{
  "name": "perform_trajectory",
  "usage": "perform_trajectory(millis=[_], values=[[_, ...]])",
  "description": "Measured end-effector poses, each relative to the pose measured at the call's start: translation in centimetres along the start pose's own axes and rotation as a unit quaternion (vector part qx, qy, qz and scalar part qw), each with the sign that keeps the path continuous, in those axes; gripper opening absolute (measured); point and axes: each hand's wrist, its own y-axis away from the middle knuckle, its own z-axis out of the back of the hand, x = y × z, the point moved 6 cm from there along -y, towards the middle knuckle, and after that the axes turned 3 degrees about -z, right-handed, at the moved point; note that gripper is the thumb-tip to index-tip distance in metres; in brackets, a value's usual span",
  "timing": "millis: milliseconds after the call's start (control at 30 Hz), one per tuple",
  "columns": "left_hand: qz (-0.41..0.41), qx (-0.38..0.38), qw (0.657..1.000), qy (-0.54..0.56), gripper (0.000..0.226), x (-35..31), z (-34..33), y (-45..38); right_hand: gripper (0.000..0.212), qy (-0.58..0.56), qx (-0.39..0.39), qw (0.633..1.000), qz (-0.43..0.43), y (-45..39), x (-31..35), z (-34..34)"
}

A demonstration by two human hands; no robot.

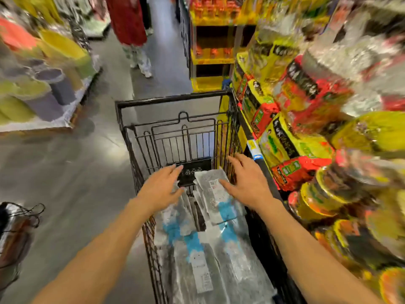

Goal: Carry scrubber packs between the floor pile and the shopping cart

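- Clear plastic packets with grey contents and blue-and-white labels fill the black wire shopping cart from lower centre up to mid-frame; they overlap loosely, the topmost one tilted toward the right.
- Left hand, fingers spread and fairly straight, hovers over the left packets near centre frame; whether it touches them I cannot tell. It holds nothing.
- Right hand, also spread, lies at the right edge of the top packet, thumb on or just above it; no grip shown. The two hands are apart, the top packet between them.
- Handling, as a judgement: packets look light, flat, floppy, with slick film that would slide; best taken by a pinch at an edge or a sealed end, or carried flat on the palms.
- Writing: a white label with a barcode-like patch on the packets, too blurred to read. A black plate on the cart's folded seat carries small round icons, not legible.
- Right of frame: red and yellow bagged goods on shelves, print blurred.
- Upper left: yellow and grey plastic tubs.
- Top centre, farthest: a person in a red garment in the grey aisle.
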Motion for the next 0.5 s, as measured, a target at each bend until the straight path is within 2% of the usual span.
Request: perform_trajectory(millis=[67, 267, 400, 500], values=[[-0.06, -0.024, 0.997, -0.039, 0.077, -0.8, 2.4, 1.3, 0.079, 0.004, -0.027, 0.999, -0.025, 2.1, 1.1, 2.2], [-0.165, -0.098, 0.98, -0.049, 0.077, -1.9, 8.3, 3.9, 0.084, 0.017, -0.065, 0.993, -0.101, 9.0, 4.2, 6.6], [-0.274, -0.135, 0.951, -0.046, 0.072, -6.6, 10.9, 6.1, 0.085, 0.025, -0.082, 0.982, -0.171, 15.4, 5.0, 9.2], [-0.353, -0.135, 0.924, -0.054, 0.073, -11.9, 11.2, 8.5, 0.085, 0.017, -0.103, 0.966, -0.238, 21.6, 5.1, 11.0]])
